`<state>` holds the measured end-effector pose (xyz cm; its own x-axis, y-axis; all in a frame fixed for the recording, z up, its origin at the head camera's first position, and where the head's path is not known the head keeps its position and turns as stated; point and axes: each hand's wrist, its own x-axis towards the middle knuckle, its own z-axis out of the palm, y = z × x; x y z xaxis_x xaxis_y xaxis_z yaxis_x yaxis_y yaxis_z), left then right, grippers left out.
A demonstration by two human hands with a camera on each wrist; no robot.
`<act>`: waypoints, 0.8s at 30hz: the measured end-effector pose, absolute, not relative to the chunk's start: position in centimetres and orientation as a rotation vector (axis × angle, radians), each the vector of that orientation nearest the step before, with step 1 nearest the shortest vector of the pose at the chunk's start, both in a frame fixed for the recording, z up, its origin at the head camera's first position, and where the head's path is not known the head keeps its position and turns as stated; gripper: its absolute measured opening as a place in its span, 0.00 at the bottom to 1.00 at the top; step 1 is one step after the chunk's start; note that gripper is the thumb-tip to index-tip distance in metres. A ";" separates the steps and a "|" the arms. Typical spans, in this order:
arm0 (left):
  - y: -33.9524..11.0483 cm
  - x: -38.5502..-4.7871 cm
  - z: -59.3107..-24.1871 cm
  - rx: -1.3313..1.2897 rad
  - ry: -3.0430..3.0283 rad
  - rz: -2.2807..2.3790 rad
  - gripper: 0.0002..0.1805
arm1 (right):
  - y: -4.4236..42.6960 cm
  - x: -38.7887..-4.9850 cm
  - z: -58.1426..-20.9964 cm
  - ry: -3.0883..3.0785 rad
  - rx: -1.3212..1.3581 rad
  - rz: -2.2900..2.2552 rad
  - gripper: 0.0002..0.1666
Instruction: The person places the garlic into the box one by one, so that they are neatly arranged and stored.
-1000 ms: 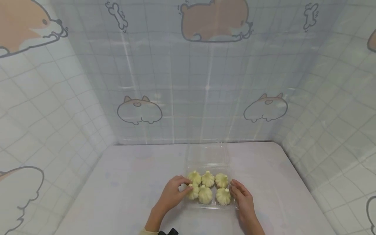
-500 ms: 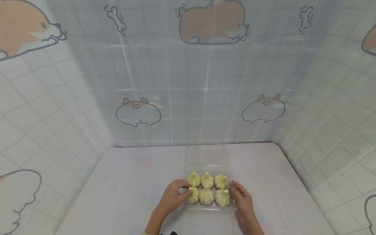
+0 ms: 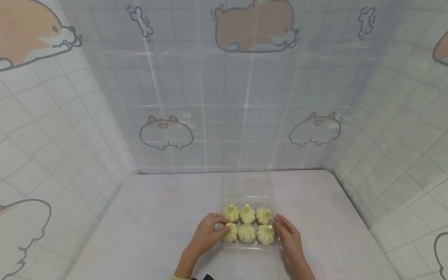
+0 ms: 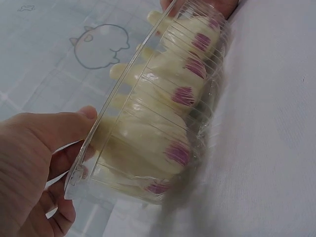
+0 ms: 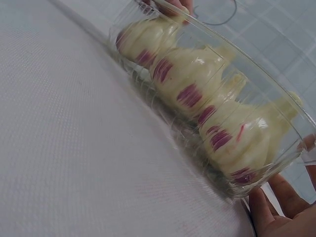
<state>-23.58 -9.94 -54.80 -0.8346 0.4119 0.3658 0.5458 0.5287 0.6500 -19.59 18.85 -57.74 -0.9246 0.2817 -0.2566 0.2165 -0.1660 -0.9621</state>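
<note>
Several pale garlic bulbs [image 3: 246, 233] with purple patches sit in two rows inside a clear plastic clamshell container [image 3: 250, 246]. Its lid [image 3: 247, 186] lies folded back behind it. At the container's left side my left hand [image 3: 209, 231] grips the wall, thumb over the rim by the front-left bulb [image 3: 230, 235]; the left wrist view shows this thumb [image 4: 88, 113] at the rim and curled fingers outside. On the opposite side my right hand [image 3: 291, 238] holds the container's right wall, its fingers [image 5: 286, 195] against the corner. Part of that hand is out of the right wrist view.
The container rests on a white cloth-covered table [image 3: 161, 217]. A tiled-pattern curtain [image 3: 224, 97] with cartoon dogs rises behind the table and along both sides. A small black object [image 3: 208, 277] shows at the bottom edge, by the left forearm.
The front-middle garlic bulb has shifted slightly right and now stands between its neighbours. The front-left bulb sits a little lower. Both hands stay at the container's sides.
</note>
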 end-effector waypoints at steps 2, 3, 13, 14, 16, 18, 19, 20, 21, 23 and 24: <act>-10.0 -23.6 -54.9 -0.822 -2.601 -1.185 0.09 | 18.9 -19.6 -57.7 -1.984 -0.590 2.301 0.27; -10.0 -23.6 -54.9 -0.824 -2.605 -1.181 0.09 | 18.9 -19.6 -57.7 -1.983 -0.587 2.303 0.27; -10.0 -23.7 -54.7 -0.808 -2.640 -1.153 0.09 | 18.7 -19.7 -57.6 -1.955 -0.543 2.310 0.27; -10.0 -23.7 -54.6 -0.800 -2.653 -1.158 0.09 | 18.7 -19.7 -57.7 -1.967 -0.547 2.301 0.27; -9.9 -23.7 -54.6 -0.799 -2.675 -1.166 0.09 | 18.7 -19.6 -57.7 -1.976 -0.568 2.291 0.26; -9.9 -23.6 -54.5 -0.802 -2.689 -1.178 0.10 | 18.7 -19.5 -57.7 -1.992 -0.593 2.275 0.26; -9.8 -23.6 -54.5 -0.799 -2.692 -1.182 0.10 | 18.7 -19.5 -57.7 -2.001 -0.592 2.272 0.26; -9.8 -23.5 -54.4 -0.798 -2.690 -1.184 0.10 | 18.7 -19.4 -57.7 -2.002 -0.592 2.273 0.26; -9.8 -23.5 -54.4 -0.800 -2.689 -1.181 0.10 | 18.7 -19.4 -57.7 -1.997 -0.592 2.278 0.26; -9.8 -23.4 -54.4 -0.799 -2.695 -1.177 0.10 | 18.7 -19.4 -57.6 -2.002 -0.593 2.280 0.26; -9.9 -23.4 -54.4 -0.801 -2.696 -1.173 0.10 | 18.7 -19.3 -57.6 -2.008 -0.588 2.280 0.26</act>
